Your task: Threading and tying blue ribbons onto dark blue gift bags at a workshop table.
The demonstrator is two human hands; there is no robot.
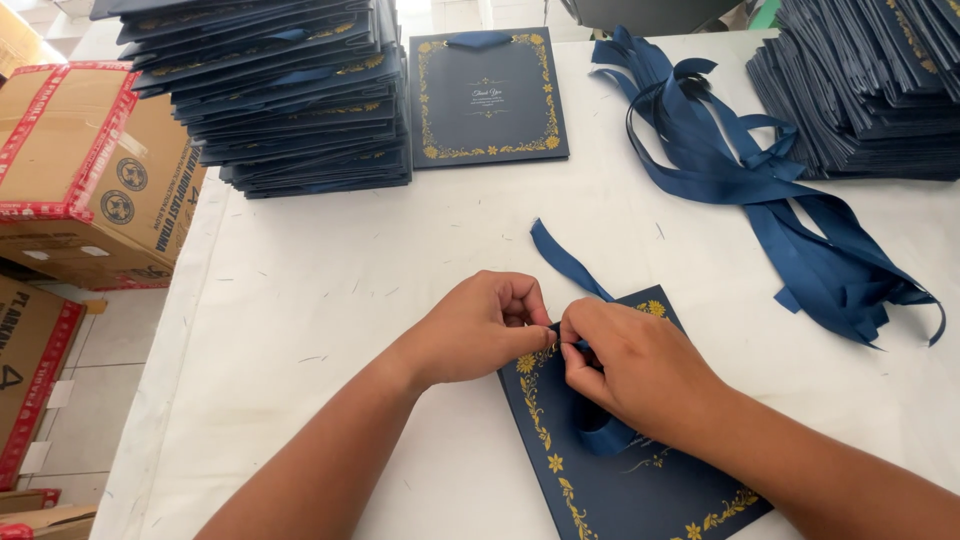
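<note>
Single head-worn camera, looks steeply down and forward over the white counter point(330, 270). Close range: both forearms enter from the bottom edge. Far counter edge sits at frame top, beyond the navy bag stack point(290, 90). Floor visible left of the counter.

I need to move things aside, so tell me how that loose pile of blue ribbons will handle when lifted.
The ribbons look floppy: they curl and drape flat. Their satin sheen suggests they would slip. Tangled loops would probably drag neighbours along.
</note>
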